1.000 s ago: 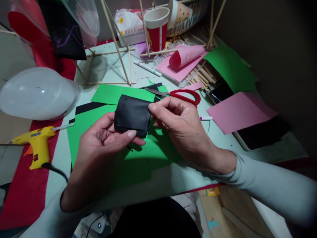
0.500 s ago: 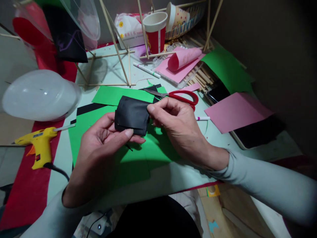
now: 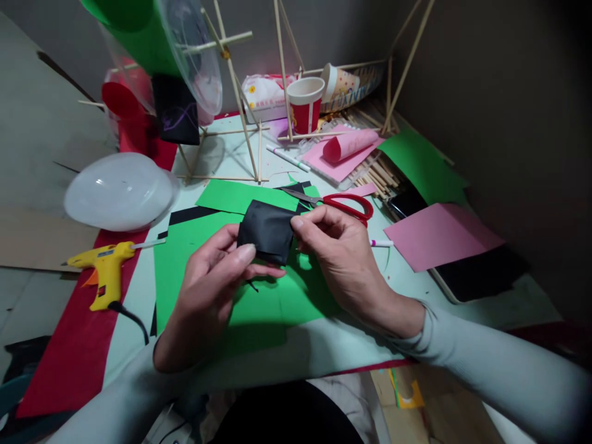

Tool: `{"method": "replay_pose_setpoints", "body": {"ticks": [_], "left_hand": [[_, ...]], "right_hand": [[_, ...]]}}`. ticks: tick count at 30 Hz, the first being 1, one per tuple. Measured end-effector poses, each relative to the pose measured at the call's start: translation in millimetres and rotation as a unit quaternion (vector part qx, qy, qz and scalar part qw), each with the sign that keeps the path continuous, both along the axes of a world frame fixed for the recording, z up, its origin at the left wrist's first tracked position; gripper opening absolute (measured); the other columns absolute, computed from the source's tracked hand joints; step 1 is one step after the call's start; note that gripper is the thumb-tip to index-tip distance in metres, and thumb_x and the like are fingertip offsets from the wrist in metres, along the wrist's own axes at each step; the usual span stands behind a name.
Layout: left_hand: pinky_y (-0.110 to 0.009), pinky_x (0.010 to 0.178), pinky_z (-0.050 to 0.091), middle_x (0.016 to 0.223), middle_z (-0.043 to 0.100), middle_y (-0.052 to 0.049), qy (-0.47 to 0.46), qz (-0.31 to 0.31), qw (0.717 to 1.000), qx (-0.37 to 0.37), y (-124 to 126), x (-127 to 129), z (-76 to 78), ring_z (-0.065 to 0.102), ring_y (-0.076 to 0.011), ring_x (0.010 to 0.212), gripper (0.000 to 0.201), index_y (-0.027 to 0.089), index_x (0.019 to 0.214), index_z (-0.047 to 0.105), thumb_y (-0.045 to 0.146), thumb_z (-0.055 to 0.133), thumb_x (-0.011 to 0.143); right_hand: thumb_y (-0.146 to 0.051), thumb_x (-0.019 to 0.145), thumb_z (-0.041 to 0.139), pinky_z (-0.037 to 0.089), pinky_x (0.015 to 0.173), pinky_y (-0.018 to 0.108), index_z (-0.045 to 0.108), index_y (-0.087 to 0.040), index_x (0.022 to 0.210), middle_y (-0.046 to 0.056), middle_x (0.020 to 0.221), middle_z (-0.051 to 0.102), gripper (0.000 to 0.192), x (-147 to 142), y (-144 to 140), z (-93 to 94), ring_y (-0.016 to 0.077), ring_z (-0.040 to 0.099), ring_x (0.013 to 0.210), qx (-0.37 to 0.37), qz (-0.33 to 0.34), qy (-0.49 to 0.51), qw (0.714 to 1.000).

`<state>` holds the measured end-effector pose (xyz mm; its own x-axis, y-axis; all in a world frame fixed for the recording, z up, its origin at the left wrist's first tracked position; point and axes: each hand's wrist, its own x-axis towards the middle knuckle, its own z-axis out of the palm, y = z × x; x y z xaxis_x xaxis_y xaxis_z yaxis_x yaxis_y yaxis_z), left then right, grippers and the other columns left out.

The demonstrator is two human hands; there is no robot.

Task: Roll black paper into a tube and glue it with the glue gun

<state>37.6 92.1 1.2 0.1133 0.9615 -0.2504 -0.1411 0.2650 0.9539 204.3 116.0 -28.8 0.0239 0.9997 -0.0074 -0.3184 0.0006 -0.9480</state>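
Table (image 3: 222,160) first, pale and crowded: green paper (image 3: 259,302) spreads across the middle of it under both hands, a pink sheet (image 3: 439,234) lies to the right, and a clear plastic dome (image 3: 120,191) sits to the left. Just below the dome rests a yellow glue gun (image 3: 104,268), and red scissors (image 3: 346,206) lie just behind the hands. A red and white paper cup (image 3: 305,102) stands at the back among thin wooden sticks (image 3: 240,105).

Held above the green paper, between the two hands, is the black piece (image 3: 268,231) — a folded or curled bit of dark sheet, matte, with a soft fold along its top and a lower corner pointing down. The left hand (image 3: 213,290) pinches its near left edge, thumb laid on the front, fingers behind. The right hand (image 3: 345,262) pinches the right edge, thumb tip on top and fingers curled under.

To do this well, I judge both pinches should stay near the edges — so the layers line up squarely and can be pressed flat without creasing the middle. Whether glue lies inside the fold cannot be told.
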Motion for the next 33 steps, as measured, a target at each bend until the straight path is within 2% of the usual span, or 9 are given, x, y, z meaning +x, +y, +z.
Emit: {"method": "replay_pose_setpoints", "body": {"ticks": [7,11,14,17,21,24,27,30,33], "left_hand": [[-0.02,0.058,0.054,0.085,0.071,0.002,0.108,0.041,0.992,0.052,3,-3,-9.4,0.071,-0.0112,0.059,0.02,0.019,0.094,0.073,0.034,0.08,0.082],[-0.019,0.059,0.051,0.081,0.072,0.002,0.156,0.043,0.983,0.081,4,-4,-6.0,0.07,-0.0106,0.061,0.02,0.018,0.092,0.074,0.034,0.079,0.082],[-0.019,0.058,0.051,0.074,0.072,0.001,0.18,0.046,0.978,0.096,3,-2,-2.4,0.067,-0.0106,0.059,0.019,0.017,0.09,0.074,0.033,0.078,0.081],[-0.019,0.05,0.045,0.06,0.064,0.004,0.206,0.062,0.97,0.113,2,0,-0.6,0.056,-0.0087,0.051,0.016,0.016,0.083,0.074,0.032,0.077,0.079],[-0.019,0.046,0.038,0.058,0.058,0.005,0.224,0.094,0.958,0.151,0,1,0.8,0.045,-0.0074,0.05,0.013,0.017,0.073,0.074,0.029,0.079,0.072],[-0.021,0.043,0.034,0.051,0.051,0.006,0.232,0.085,0.953,0.177,-1,-1,2.4,0.039,-0.008,0.046,0.013,0.019,0.066,0.072,0.029,0.078,0.073],[-0.023,0.046,0.038,0.05,0.052,0.004,0.245,0.091,0.947,0.189,-2,-5,4.7,0.045,-0.0115,0.05,0.02,0.022,0.059,0.071,0.031,0.078,0.075],[-0.025,0.052,0.045,0.046,0.051,0.003,0.244,0.096,0.947,0.187,-2,-7,7.0,0.054,-0.0155,0.055,0.023,0.023,0.057,0.071,0.034,0.08,0.075],[-0.027,0.056,0.048,0.049,0.057,0.003,0.253,0.087,0.94,0.214,-2,-7,7.0,0.058,-0.0164,0.057,0.024,0.023,0.057,0.073,0.034,0.078,0.078]], "right_hand": [[-0.042,0.084,0.078,0.034,0.057,0.023,0.062,-0.017,0.07,-0.005,0.063,0.055,0.033,3,-1,-3.7,0.0082,0.045,0.06,-0.017,0.057,-0.008,0.998],[-0.046,0.084,0.077,0.033,0.06,0.024,0.063,-0.019,0.079,-0.005,0.069,0.053,0.031,4,-1,-5.2,0.0093,0.045,0.065,-0.042,0.132,-0.012,0.99],[-0.043,0.077,0.083,0.036,0.064,0.025,0.067,-0.017,0.082,-0.003,0.075,0.06,0.031,2,-2,-2.2,0.0104,0.05,0.069,-0.06,0.18,0.001,0.982],[-0.039,0.071,0.087,0.04,0.069,0.026,0.069,-0.015,0.076,-0.001,0.075,0.063,0.03,0,-2,-0.2,0.012,0.053,0.073,-0.065,0.171,0.004,0.983],[-0.037,0.068,0.089,0.036,0.062,0.025,0.066,-0.015,0.066,-0.004,0.065,0.057,0.031,0,-2,-0.6,0.0096,0.047,0.064,-0.066,0.128,-0.015,0.989],[-0.036,0.067,0.089,0.036,0.06,0.024,0.066,-0.015,0.063,-0.004,0.063,0.057,0.031,1,-2,-0.1,0.0088,0.046,0.062,-0.064,0.116,-0.022,0.991],[-0.034,0.068,0.089,0.035,0.056,0.021,0.066,-0.015,0.062,-0.005,0.058,0.056,0.031,0,-3,1.0,0.0067,0.045,0.058,-0.066,0.124,-0.019,0.99],[-0.035,0.071,0.088,0.027,0.044,0.018,0.062,-0.016,0.062,-0.008,0.051,0.052,0.034,-1,-4,1.0,0.0039,0.039,0.045,-0.089,0.145,0.005,0.985],[-0.04,0.077,0.084,0.027,0.038,0.016,0.061,-0.016,0.069,-0.003,0.056,0.065,0.034,-2,-5,-0.2,0.0039,0.043,0.038,-0.103,0.171,0.035,0.979]]}}
